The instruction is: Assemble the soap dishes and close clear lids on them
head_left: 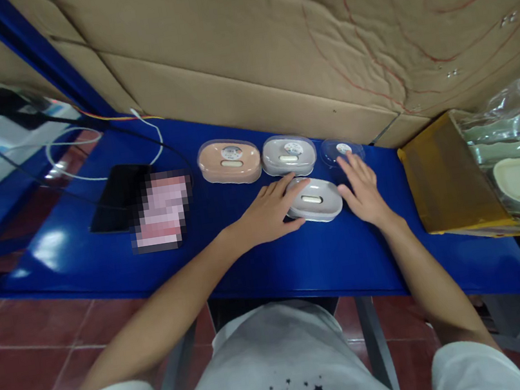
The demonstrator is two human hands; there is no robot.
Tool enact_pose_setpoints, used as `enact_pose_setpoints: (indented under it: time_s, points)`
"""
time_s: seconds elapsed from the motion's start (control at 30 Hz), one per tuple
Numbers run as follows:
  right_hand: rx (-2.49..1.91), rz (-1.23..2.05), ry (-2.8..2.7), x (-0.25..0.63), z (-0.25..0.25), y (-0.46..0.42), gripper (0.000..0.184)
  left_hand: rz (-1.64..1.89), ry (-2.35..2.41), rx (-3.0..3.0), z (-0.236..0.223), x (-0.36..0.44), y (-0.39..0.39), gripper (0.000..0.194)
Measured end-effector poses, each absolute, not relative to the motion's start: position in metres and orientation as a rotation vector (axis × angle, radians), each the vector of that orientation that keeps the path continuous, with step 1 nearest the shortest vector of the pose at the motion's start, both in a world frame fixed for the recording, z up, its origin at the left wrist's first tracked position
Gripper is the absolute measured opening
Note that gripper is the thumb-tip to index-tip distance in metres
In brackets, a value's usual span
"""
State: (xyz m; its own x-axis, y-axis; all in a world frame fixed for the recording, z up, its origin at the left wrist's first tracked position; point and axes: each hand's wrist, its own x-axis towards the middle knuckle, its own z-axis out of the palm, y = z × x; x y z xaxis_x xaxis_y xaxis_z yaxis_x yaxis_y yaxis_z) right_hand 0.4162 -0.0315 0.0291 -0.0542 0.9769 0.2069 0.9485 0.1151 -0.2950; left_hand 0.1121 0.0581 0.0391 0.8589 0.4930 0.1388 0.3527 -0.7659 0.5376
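A pale grey oval soap box (323,209) without a lid lies on the blue table, a small cream oblong piece in its middle. My left hand (270,214) grips its left end, thumb along the near side and index finger across the far rim. My right hand (361,189) is open, fingers apart, its fingertips at a clear lid (328,153) with a round white sticker; whether they press on it I cannot tell. Behind stand a peach soap box (213,163) and a second grey soap box (274,159), both under clear stickered lids.
On the left lie a black flat device (117,200) and a blurred-out pink item (162,211), with a white cable (53,164) behind. A cardboard box (452,176) at the right holds green and cream plastic parts in clear film. Brown cardboard (228,50) walls the back.
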Motion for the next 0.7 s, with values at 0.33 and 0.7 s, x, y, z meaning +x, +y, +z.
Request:
enact_pose_setpoints:
  time_s: [0.33, 0.7]
  points:
    - [-2.017, -0.113, -1.935, 0.449, 0.028, -0.032, 0.079, 0.374, 0.645, 2.505, 0.04, 0.114, 0.064, 0.084]
    - [-1.873, 0.204, -1.86, 0.446, 0.02, -0.026, 0.076, 0.376, 0.647, 2.38, 0.042, 0.111, 0.072, 0.097]
